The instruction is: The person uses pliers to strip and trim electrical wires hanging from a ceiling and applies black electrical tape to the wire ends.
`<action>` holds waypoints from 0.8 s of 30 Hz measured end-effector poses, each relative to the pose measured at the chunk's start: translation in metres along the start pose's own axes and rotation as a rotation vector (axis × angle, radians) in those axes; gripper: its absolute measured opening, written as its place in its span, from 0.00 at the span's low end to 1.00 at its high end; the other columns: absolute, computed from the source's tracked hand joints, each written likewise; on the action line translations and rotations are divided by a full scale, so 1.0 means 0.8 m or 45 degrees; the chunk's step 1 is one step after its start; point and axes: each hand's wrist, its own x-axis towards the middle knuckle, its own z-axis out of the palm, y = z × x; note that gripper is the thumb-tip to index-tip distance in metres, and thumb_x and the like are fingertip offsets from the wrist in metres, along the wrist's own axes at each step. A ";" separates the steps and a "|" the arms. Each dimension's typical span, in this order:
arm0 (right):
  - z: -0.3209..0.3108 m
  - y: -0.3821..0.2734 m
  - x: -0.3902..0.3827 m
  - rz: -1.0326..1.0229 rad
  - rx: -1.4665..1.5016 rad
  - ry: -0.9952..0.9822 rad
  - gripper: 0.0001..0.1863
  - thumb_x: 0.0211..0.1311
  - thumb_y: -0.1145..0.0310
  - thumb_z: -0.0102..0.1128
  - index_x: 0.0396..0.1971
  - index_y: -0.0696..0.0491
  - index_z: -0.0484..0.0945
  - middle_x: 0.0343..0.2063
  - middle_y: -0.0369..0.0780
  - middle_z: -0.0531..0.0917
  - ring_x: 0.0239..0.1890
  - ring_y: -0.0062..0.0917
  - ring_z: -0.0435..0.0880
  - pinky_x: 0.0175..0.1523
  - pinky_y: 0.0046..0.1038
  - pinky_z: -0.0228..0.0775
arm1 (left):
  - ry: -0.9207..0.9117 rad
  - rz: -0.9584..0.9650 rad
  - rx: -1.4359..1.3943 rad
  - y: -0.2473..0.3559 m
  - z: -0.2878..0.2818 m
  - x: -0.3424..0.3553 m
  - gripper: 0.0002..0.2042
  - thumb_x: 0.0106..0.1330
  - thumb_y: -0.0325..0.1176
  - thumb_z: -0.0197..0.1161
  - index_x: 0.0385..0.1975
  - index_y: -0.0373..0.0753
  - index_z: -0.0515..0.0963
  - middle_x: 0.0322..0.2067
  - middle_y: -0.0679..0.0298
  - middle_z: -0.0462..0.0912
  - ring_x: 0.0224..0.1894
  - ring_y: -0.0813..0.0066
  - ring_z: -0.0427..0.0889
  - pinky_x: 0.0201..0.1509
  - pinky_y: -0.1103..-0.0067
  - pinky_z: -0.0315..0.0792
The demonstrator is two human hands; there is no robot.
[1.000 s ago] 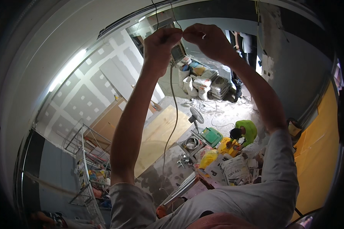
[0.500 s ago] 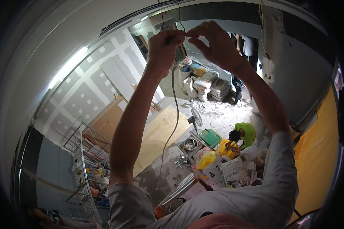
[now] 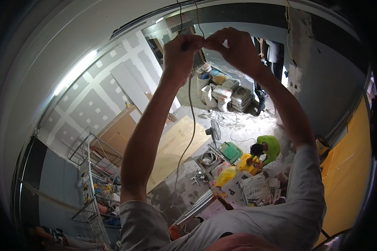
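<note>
Two thin dark wires hang from above at the top centre. My left hand is raised beside them, fingers closed round the wire ends. My right hand meets it from the right, thumb and forefinger pinched on the wire at the left fingertips; the exact join is too small to make out. A longer cable hangs down behind my left wrist toward the floor.
Below are a plywood sheet, a fan, stacked sacks, a green lidded box and a crouching person in green. Metal scaffold stands left, a yellow board right. Someone stands in the doorway.
Both hands have shifted slightly to the right in view, still together at the wire. The right hand's fingers, more lifted and spread half a second ago, are drawn in closer.
</note>
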 end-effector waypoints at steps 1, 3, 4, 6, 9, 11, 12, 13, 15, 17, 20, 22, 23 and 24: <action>-0.007 0.005 0.008 0.000 -0.001 0.000 0.10 0.57 0.62 0.72 0.36 0.48 0.86 0.27 0.32 0.84 0.30 0.24 0.82 0.37 0.29 0.74 | -0.026 0.013 -0.017 -0.005 -0.002 0.001 0.10 0.64 0.23 0.67 0.44 0.30 0.83 0.34 0.65 0.84 0.33 0.84 0.75 0.40 0.82 0.70; -0.017 0.032 0.029 0.614 0.763 -0.642 0.11 0.63 0.59 0.68 0.34 0.52 0.84 0.29 0.31 0.82 0.31 0.13 0.78 0.34 0.20 0.68 | -0.057 0.040 -0.054 -0.002 0.000 -0.002 0.10 0.64 0.23 0.66 0.43 0.29 0.82 0.34 0.65 0.84 0.34 0.83 0.76 0.42 0.81 0.71; -0.014 0.043 0.033 0.625 0.762 -0.642 0.11 0.63 0.59 0.68 0.34 0.52 0.84 0.29 0.31 0.82 0.31 0.13 0.78 0.34 0.20 0.68 | -0.089 0.070 -0.093 -0.001 0.003 -0.003 0.10 0.64 0.23 0.66 0.43 0.29 0.82 0.35 0.65 0.85 0.35 0.82 0.77 0.43 0.80 0.72; -0.012 0.051 0.044 1.022 1.245 -0.846 0.15 0.64 0.56 0.66 0.35 0.53 0.84 0.29 0.30 0.81 0.30 0.14 0.77 0.34 0.20 0.68 | -0.086 0.072 -0.110 0.002 0.003 -0.001 0.09 0.64 0.23 0.66 0.43 0.29 0.82 0.35 0.65 0.85 0.35 0.82 0.76 0.44 0.80 0.72; -0.010 0.048 0.031 0.784 1.066 -0.753 0.19 0.64 0.52 0.66 0.39 0.54 0.82 0.29 0.32 0.80 0.29 0.15 0.77 0.35 0.21 0.69 | -0.069 0.044 -0.115 0.002 0.004 0.002 0.09 0.64 0.23 0.66 0.42 0.30 0.83 0.34 0.65 0.85 0.34 0.83 0.75 0.43 0.81 0.71; -0.010 0.026 0.019 0.676 0.695 -0.453 0.16 0.55 0.57 0.76 0.36 0.50 0.84 0.27 0.33 0.84 0.30 0.20 0.81 0.35 0.26 0.73 | -0.054 0.014 -0.102 0.001 0.005 0.003 0.08 0.65 0.24 0.66 0.42 0.30 0.83 0.34 0.66 0.84 0.33 0.83 0.75 0.42 0.82 0.70; -0.004 0.021 0.011 0.677 0.696 -0.457 0.16 0.55 0.57 0.76 0.36 0.50 0.84 0.27 0.33 0.84 0.30 0.20 0.81 0.35 0.26 0.73 | -0.033 0.009 -0.050 0.002 0.006 0.002 0.09 0.65 0.24 0.66 0.43 0.30 0.83 0.33 0.67 0.84 0.32 0.84 0.74 0.40 0.83 0.69; 0.003 0.019 0.002 0.280 0.391 -0.082 0.17 0.54 0.58 0.77 0.37 0.51 0.83 0.29 0.34 0.85 0.33 0.21 0.83 0.37 0.27 0.74 | -0.013 0.004 0.003 0.002 0.006 0.002 0.09 0.65 0.24 0.66 0.43 0.30 0.83 0.32 0.68 0.83 0.31 0.84 0.73 0.38 0.84 0.68; 0.005 0.009 -0.010 -0.168 0.043 0.320 0.18 0.51 0.62 0.78 0.41 0.50 0.83 0.34 0.37 0.86 0.38 0.27 0.85 0.42 0.30 0.77 | 0.001 -0.009 0.006 0.003 0.006 0.003 0.10 0.65 0.24 0.66 0.44 0.30 0.83 0.31 0.69 0.83 0.30 0.85 0.71 0.37 0.84 0.67; 0.007 0.012 -0.009 -0.323 -0.068 0.358 0.17 0.51 0.64 0.77 0.41 0.49 0.83 0.34 0.37 0.86 0.37 0.28 0.85 0.42 0.31 0.78 | 0.009 -0.019 0.007 0.004 0.007 0.004 0.10 0.65 0.25 0.66 0.45 0.30 0.83 0.30 0.69 0.82 0.29 0.86 0.70 0.35 0.85 0.66; 0.008 0.016 -0.007 -0.547 -0.234 0.400 0.15 0.52 0.67 0.75 0.41 0.49 0.84 0.33 0.37 0.85 0.35 0.31 0.84 0.41 0.32 0.78 | -0.012 -0.052 0.026 0.005 0.008 0.005 0.11 0.66 0.25 0.66 0.45 0.30 0.83 0.30 0.69 0.83 0.27 0.88 0.68 0.33 0.85 0.64; 0.010 0.015 -0.007 -0.620 -0.279 0.402 0.15 0.52 0.69 0.74 0.41 0.48 0.84 0.32 0.37 0.84 0.35 0.31 0.84 0.40 0.32 0.78 | -0.004 -0.078 -0.004 0.005 0.005 0.005 0.10 0.66 0.25 0.66 0.46 0.29 0.83 0.30 0.69 0.83 0.26 0.88 0.67 0.32 0.85 0.64; 0.010 0.016 -0.007 -0.598 -0.308 0.368 0.15 0.52 0.71 0.74 0.41 0.48 0.84 0.34 0.37 0.85 0.36 0.31 0.84 0.42 0.31 0.78 | -0.004 -0.075 -0.006 0.007 0.005 0.005 0.10 0.66 0.25 0.66 0.46 0.29 0.83 0.30 0.69 0.83 0.26 0.88 0.67 0.32 0.85 0.64; 0.010 0.017 -0.007 -0.576 -0.338 0.335 0.16 0.52 0.73 0.74 0.42 0.48 0.85 0.35 0.36 0.85 0.38 0.30 0.84 0.44 0.31 0.79 | 0.002 -0.089 -0.006 0.009 0.006 0.004 0.11 0.66 0.25 0.66 0.46 0.29 0.83 0.30 0.69 0.83 0.26 0.88 0.67 0.32 0.85 0.64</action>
